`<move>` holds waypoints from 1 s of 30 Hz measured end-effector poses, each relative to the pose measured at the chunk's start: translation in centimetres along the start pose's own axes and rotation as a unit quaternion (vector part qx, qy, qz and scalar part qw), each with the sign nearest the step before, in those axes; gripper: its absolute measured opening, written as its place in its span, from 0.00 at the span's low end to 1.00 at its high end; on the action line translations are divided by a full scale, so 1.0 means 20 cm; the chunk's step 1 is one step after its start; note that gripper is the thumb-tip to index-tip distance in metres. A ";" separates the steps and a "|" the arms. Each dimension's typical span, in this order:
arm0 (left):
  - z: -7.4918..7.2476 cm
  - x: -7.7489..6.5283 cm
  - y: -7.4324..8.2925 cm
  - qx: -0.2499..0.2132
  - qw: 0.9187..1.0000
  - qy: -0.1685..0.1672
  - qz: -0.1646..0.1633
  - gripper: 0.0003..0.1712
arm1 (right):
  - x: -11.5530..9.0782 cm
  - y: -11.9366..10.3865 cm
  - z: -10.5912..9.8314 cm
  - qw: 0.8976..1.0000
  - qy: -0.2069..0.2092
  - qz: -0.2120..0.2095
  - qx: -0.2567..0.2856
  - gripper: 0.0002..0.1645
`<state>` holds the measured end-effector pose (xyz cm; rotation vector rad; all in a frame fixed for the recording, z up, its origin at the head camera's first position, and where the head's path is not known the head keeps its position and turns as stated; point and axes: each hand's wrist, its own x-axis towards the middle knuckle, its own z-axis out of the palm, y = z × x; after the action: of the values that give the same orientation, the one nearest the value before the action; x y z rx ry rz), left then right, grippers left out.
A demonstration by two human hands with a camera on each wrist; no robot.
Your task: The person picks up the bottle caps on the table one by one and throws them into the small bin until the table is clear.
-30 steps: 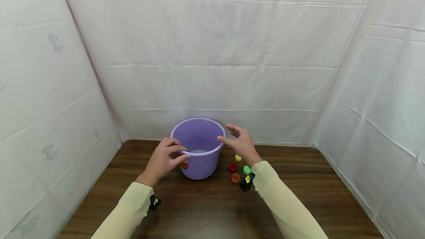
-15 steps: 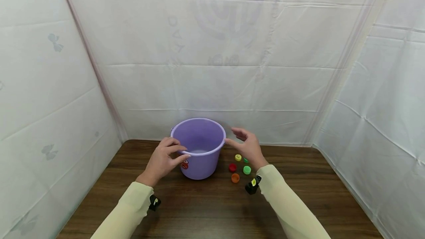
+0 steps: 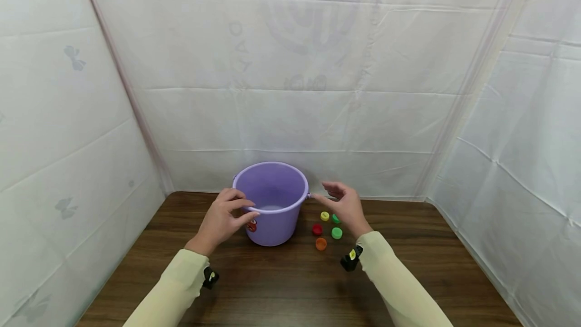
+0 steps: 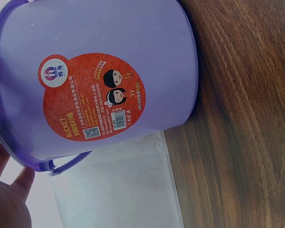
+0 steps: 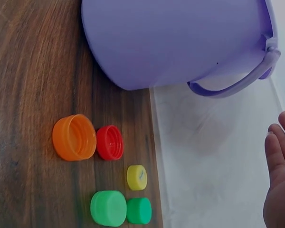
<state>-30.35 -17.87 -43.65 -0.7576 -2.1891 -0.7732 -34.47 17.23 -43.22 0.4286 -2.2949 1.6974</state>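
A purple bucket [image 3: 272,231] stands upright on the table, with a red label [image 4: 92,97] on its side in the left wrist view. My left hand [image 3: 222,220] holds its near-left rim, fingers over the edge and thumb outside. To the right of the bucket, my right hand [image 3: 347,209] is in the air with fingers loosely bent and nothing in them. Below that hand lie several plastic bottle caps: an orange cap [image 5: 75,137], a red cap [image 5: 109,142], a yellow cap [image 5: 137,177], a light green cap [image 5: 108,208] and a darker green cap [image 5: 139,210].
Wood-grain table [image 3: 281,291] beneath everything. A white sheet [image 3: 290,115] hangs close behind the bucket, and similar sheets close off both sides. The bucket's purple handle [image 5: 232,88] hangs down on its far side. Each wrist carries a small black camera [image 3: 351,259].
My right hand has moved from the bucket's right rim to the right and slightly toward me, uncovering the darker green cap. The left hand and bucket stay in place.
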 end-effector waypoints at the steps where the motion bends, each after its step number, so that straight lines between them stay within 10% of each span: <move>1: 0.00 0.00 0.00 0.000 1.000 0.002 0.002 0.12 | 0.00 0.01 0.00 1.000 0.000 -0.001 -0.002 0.32; 30: 0.00 0.00 0.00 -0.006 1.000 0.003 0.002 0.12 | -0.15 0.26 -0.08 0.997 0.027 0.028 -0.074 0.22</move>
<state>-30.39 -17.85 -43.77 -0.7638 -2.1788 -0.7872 -33.68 20.38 -48.56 0.2881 -2.3931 1.5313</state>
